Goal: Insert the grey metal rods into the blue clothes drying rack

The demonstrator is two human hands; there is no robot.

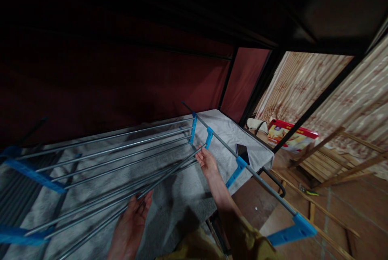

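A folding drying rack of thin metal rods (pixel 121 147) with blue plastic joints lies across a grey fleece blanket (pixel 182 187) on a bed. My right hand (pixel 207 161) reaches forward with its fingers curled round a rod end, close to a blue joint (pixel 208 137). My left hand (pixel 132 221) lies nearer to me, fingers stretched under and along the lower rods. A long grey bar (pixel 257 177) with blue brackets runs diagonally to the lower right past the bed's edge.
A dark phone (pixel 243 153) lies on the blanket near the bed's corner. Dark red walls and a black frame enclose the bed. Beyond are a red and yellow box (pixel 287 135), wooden slats (pixel 327 163), a striped curtain and a brown floor.
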